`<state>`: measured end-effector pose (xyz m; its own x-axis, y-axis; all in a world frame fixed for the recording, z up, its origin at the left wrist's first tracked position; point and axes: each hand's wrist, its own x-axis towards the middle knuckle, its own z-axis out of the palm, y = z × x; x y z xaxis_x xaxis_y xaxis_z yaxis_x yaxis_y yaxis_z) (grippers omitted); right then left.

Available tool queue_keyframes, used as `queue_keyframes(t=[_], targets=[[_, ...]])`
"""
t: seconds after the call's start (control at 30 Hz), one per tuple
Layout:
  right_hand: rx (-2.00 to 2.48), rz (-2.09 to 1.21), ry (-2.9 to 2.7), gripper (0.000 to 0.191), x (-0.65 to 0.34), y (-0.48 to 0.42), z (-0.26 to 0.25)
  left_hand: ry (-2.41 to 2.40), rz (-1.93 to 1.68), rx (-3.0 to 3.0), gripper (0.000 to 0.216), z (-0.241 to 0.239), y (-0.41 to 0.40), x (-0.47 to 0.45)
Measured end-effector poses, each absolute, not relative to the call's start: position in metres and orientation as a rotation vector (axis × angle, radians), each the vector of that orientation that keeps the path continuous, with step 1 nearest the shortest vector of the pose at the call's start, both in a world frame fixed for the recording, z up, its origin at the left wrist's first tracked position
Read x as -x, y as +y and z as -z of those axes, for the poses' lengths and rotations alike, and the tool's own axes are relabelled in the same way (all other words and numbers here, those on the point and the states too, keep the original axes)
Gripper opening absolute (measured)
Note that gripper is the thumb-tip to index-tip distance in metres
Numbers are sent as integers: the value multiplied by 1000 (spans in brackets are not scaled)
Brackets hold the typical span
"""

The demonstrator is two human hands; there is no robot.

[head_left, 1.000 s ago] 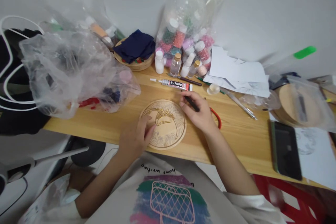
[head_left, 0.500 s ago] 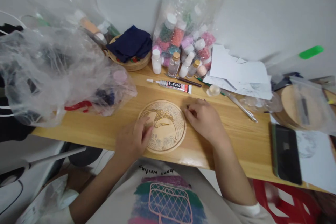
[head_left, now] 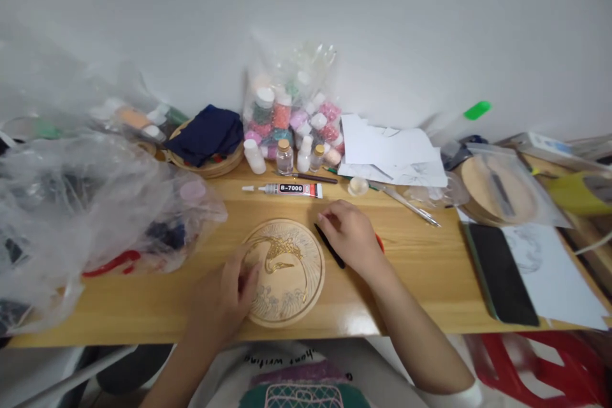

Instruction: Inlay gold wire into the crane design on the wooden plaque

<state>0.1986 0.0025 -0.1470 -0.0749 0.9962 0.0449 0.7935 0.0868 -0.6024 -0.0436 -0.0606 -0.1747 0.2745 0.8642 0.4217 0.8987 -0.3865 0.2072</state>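
Observation:
A round wooden plaque (head_left: 287, 271) carved with a crane lies near the front edge of the wooden desk (head_left: 421, 274). My left hand (head_left: 224, 296) rests on its left rim, fingers spread flat on the wood. My right hand (head_left: 349, 236) sits just right of the plaque with curled fingers over a thin black pen-like tool (head_left: 329, 245) lying on the desk. A red-handled tool (head_left: 380, 243) peeks out from under that hand. A B-7000 glue tube (head_left: 287, 189) lies just beyond the plaque.
Clear plastic bags (head_left: 90, 204) of supplies fill the left side. Bead bottles (head_left: 291, 127), a basket with dark blue cloth (head_left: 205, 137), paper sheets (head_left: 389, 150), a metal pen (head_left: 411, 205), a black phone (head_left: 500, 274) and a bagged wooden disc (head_left: 497, 188) crowd the back and right.
The camera tilted up and back, showing more wall. My right hand's fingers curled in and the black tool now lies beside the plaque under them. My left hand stays on the plaque.

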Motion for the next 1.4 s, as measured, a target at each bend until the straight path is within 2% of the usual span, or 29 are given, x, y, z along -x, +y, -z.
queue_keyframes(t=[0.4, 0.63, 0.77, 0.97, 1.17, 1.4], targets=[[1759, -538, -1915, 13, -195, 4, 153, -1911, 720, 2389, 40, 178, -57, 31], [1742, -382, -2090, 33, -179, 30, 149, -1916, 1010, 2534, 31, 178, -53, 33], [1781, -380, -2249, 41, -171, 53, 139, -1946, 1058, 2518, 28, 182, -54, 36], [1865, -419, -2445, 37, -169, 58, 126, -1968, 1077, 2539, 29, 183, -54, 37], [1971, -505, -2503, 17, -169, 55, 111, -2067, 950, 2551, 31, 182, -55, 37], [2226, -402, -2368, 31, -147, 88, 108, -1966, 1044, 2506, 29, 180, -55, 35]])
